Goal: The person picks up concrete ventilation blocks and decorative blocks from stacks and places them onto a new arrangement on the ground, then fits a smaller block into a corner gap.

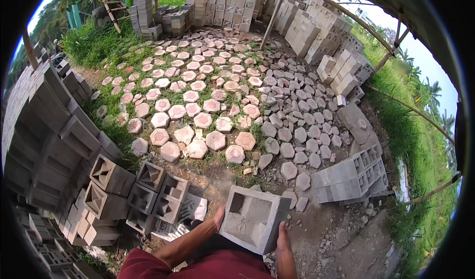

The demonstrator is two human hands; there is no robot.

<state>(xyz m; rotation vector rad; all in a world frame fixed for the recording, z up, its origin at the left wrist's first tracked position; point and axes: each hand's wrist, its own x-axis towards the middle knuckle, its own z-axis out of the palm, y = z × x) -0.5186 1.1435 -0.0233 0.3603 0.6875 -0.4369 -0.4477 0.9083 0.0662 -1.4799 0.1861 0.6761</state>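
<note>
A grey concrete block (264, 204) with a recessed face is held in front of my body, between both hands. My left hand (218, 218) is pressed against its left side, and my right hand (283, 239) grips its right side. The fingers of both hands are partly hidden by the block. One dark square opening shows in the upper left of its recess. Close by on the left stand several similar hollow blocks (170, 192), stacked in a group.
Hexagonal paving stones (193, 110) cover the ground ahead, with grass between them. A row of patterned blocks (341, 177) lies at right. Tall block stacks (222, 4) stand at the back, and a block wall (54, 135) rises at left. A wooden pole (273, 16) supports the roof.
</note>
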